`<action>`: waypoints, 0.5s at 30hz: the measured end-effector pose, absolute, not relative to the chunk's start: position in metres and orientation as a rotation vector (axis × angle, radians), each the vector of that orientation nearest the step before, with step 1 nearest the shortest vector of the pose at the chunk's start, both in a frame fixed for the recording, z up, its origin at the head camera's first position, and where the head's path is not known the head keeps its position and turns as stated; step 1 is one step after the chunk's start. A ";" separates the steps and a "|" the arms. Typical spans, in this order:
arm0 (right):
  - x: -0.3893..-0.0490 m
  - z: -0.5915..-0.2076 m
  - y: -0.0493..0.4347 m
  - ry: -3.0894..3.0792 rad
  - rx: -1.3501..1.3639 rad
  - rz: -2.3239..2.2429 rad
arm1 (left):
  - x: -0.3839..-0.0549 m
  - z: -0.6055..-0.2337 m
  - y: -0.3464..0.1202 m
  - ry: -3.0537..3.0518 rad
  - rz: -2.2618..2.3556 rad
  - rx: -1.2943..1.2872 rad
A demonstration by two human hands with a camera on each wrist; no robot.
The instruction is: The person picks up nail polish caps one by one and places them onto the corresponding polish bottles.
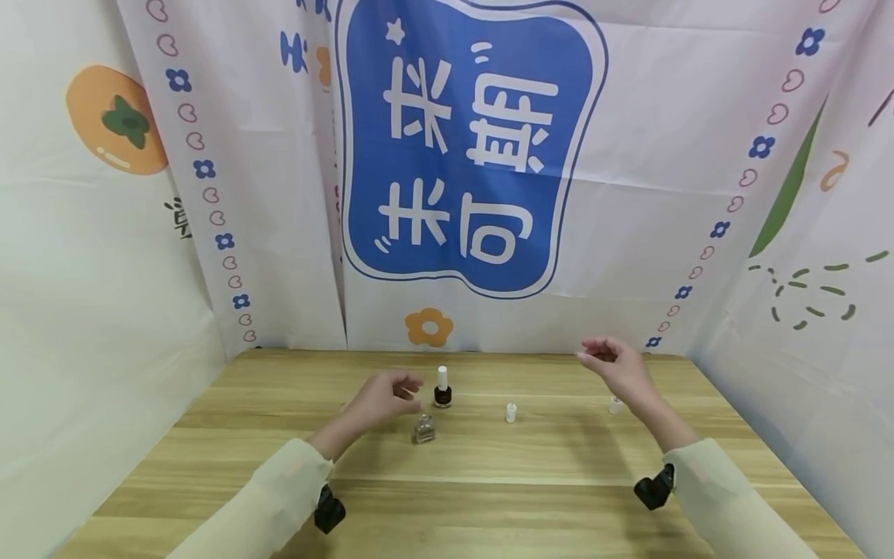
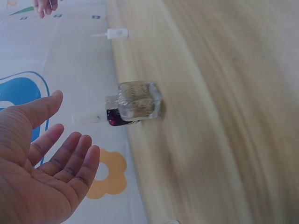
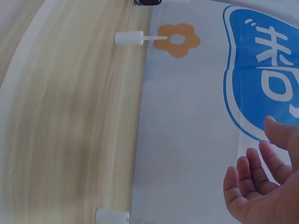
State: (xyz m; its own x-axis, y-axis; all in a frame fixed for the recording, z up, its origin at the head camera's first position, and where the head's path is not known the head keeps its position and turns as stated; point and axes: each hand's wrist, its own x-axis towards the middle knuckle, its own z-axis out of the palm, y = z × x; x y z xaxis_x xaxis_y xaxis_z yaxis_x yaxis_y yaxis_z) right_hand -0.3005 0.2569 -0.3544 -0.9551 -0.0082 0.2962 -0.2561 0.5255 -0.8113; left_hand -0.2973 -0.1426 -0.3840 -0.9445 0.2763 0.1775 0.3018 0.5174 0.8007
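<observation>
My left hand (image 1: 386, 397) hovers by an uncapped clear glass nail polish bottle (image 1: 424, 430), fingers loosely bent and holding nothing. Just behind that bottle stands a dark red nail polish bottle (image 1: 443, 397) with its long white cap on. In the left wrist view the clear bottle (image 2: 138, 100) overlaps the dark one (image 2: 114, 116). A white brush cap (image 1: 511, 413) stands on its top, its thin brush pointing up in the right wrist view. Raised at the right, my right hand (image 1: 615, 365) is empty with relaxed fingers, above a second white cap (image 1: 615, 405) partly covered by the wrist.
The wooden table (image 1: 447, 497) reaches back to a printed white cloth (image 1: 628, 256), with more cloth hanging at both sides. Part of a small glassy object (image 2: 172, 222) shows at the lower edge of the left wrist view. Each wrist wears a black camera (image 1: 328, 510).
</observation>
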 end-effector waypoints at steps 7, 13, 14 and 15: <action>-0.296 -0.364 0.276 -2.518 0.184 1.277 | -0.288 -0.392 -0.144 -2.711 -1.457 -0.526; -0.292 -0.373 0.293 -2.522 0.102 1.201 | -0.280 -0.398 -0.145 -2.710 -1.446 -0.517; -0.291 -0.375 0.295 -2.521 0.090 1.192 | -0.279 -0.399 -0.146 -2.711 -1.444 -0.517; -0.291 -0.377 0.298 -2.522 0.079 1.185 | -0.278 -0.400 -0.146 -2.715 -1.444 -0.518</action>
State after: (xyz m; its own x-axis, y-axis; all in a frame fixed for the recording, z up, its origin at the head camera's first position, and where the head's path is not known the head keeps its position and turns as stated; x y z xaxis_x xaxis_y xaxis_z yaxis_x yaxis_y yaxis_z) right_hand -0.2911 0.2980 -0.3770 -0.9364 0.0973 0.3371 -0.1973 0.6484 -0.7353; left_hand -0.2783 -0.1460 -0.3998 -0.9446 0.2782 0.1741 0.2998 0.5162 0.8022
